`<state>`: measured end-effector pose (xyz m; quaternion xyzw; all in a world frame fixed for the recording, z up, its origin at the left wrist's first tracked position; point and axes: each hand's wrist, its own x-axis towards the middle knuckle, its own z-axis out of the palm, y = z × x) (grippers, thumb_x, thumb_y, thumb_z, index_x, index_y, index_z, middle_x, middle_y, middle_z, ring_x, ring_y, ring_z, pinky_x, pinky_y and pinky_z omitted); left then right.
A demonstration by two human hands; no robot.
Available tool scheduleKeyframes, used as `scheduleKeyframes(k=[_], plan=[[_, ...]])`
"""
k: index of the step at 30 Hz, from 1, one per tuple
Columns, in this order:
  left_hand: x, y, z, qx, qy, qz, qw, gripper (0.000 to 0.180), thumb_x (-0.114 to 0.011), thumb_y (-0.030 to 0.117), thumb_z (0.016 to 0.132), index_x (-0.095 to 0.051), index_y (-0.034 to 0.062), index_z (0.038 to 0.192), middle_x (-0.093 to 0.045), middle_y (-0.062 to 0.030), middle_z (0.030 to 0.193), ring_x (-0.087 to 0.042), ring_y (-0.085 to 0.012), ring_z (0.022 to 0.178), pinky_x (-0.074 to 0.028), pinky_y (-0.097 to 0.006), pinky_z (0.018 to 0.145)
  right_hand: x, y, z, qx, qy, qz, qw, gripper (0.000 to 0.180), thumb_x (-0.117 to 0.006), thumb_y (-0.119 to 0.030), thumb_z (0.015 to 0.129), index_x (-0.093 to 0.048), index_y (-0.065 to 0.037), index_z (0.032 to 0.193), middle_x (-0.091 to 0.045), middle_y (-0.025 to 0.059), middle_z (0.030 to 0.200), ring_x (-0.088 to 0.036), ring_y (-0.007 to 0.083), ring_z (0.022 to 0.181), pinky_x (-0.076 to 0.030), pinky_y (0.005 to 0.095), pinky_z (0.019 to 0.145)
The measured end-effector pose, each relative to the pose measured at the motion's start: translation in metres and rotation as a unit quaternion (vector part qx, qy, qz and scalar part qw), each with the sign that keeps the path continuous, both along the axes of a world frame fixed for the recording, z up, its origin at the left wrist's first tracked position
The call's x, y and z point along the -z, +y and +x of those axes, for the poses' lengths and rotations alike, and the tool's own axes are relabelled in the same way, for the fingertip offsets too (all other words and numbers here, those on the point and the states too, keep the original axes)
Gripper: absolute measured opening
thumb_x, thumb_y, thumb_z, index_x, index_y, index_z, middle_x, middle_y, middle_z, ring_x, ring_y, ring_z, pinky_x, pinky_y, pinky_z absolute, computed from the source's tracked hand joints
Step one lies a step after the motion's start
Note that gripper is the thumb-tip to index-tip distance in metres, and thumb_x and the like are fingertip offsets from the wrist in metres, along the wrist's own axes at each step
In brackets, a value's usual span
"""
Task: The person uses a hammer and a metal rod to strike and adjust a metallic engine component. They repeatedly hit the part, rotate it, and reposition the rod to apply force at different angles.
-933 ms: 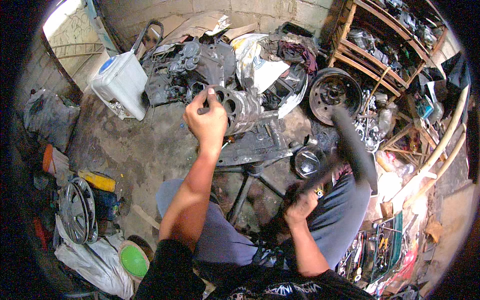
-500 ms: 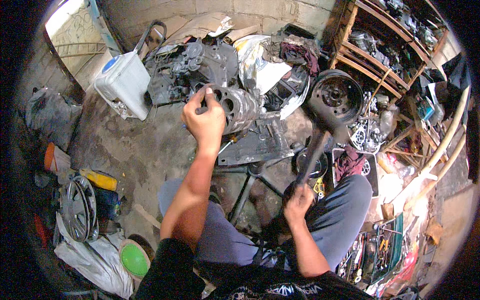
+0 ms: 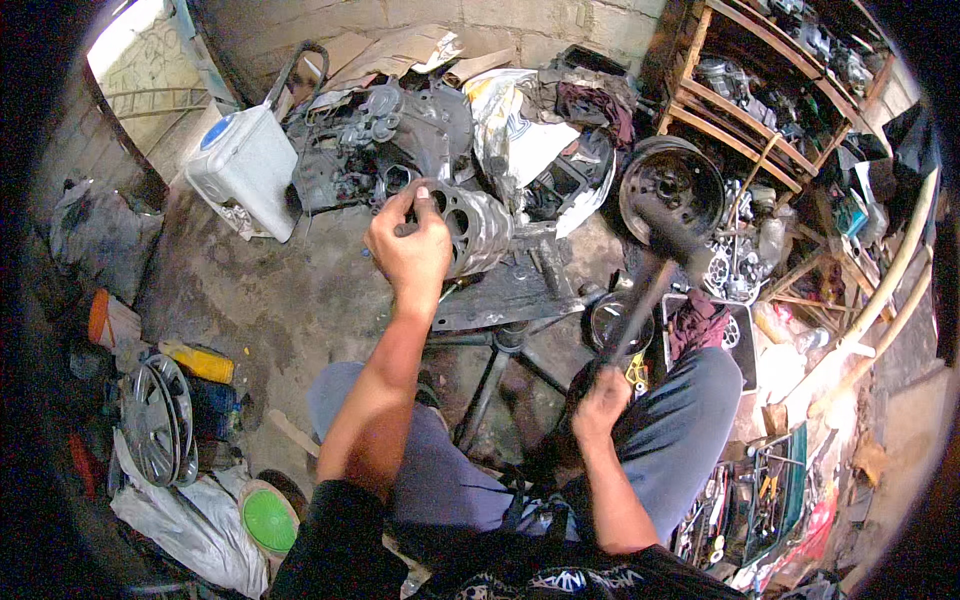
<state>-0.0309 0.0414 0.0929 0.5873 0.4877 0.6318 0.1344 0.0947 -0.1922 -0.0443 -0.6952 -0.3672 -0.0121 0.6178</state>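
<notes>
My left hand (image 3: 412, 245) is closed around a short dark metal rod (image 3: 404, 230), its thumb and fingers pinched together in front of the grey metal cylinder (image 3: 483, 230). That cylinder has round holes in its end face and lies on its side on a dark metal plate (image 3: 500, 305). How the rod meets the cylinder is hidden behind my fingers. My right hand (image 3: 600, 402), over my right thigh, grips the handle of a hammer (image 3: 640, 308). The hammer's dark head is raised, blurred, up and to the right, apart from the cylinder.
Behind the cylinder sit a greasy gearbox-like casting (image 3: 400, 120) and a white container (image 3: 245, 165). A black wheel rim (image 3: 632, 195) stands at the right, near a wooden shelf (image 3: 740, 125). Tools fill a green tray (image 3: 765, 495). Wheel covers (image 3: 150, 420) lie at left.
The hammer head has shifted a little to the right. The cylinder sits slightly further left in view, and my left hand keeps its pinch on the rod.
</notes>
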Motion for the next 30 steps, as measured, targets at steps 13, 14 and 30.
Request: scheduleKeyframes(k=[13,14,30], plan=[[-0.009,-0.003,0.005,0.025,0.013,0.021,0.999,0.017,-0.064,0.01,0.081,-0.073,0.0008,0.091,-0.071,-0.0181,0.085,-0.069,-0.0323,0.08,-0.051,-0.035,0.075,-0.015,0.001,-0.006,-0.065,0.062,-0.129,0.988,0.035,-0.056,-0.029,0.095,-0.063,0.005,0.092,-0.056,0.0134,0.056,-0.058,0.0268,0.049,-0.043,0.0422,0.05],[-0.006,-0.005,0.007,-0.003,0.017,0.057,0.998,0.017,-0.063,0.01,0.081,-0.073,0.0004,0.091,-0.071,-0.0187,0.085,-0.069,-0.0327,0.081,-0.05,-0.035,0.077,-0.028,0.008,-0.011,-0.033,-0.025,-0.03,0.999,0.029,-0.054,-0.023,0.094,-0.058,0.003,0.082,-0.052,0.0099,0.058,-0.051,0.0255,0.052,-0.04,0.0411,0.052],[-0.016,0.017,-0.027,0.129,-0.338,-0.188,0.913,0.021,-0.06,0.006,0.089,-0.07,-0.0061,0.103,-0.071,-0.0091,0.096,-0.063,-0.0159,0.084,-0.047,-0.028,0.079,0.003,-0.004,0.02,0.043,0.099,-0.059,0.992,0.04,-0.046,-0.032,0.102,-0.049,0.001,0.08,-0.048,0.0088,0.076,-0.044,0.021,0.074,-0.038,0.0385,0.068]])
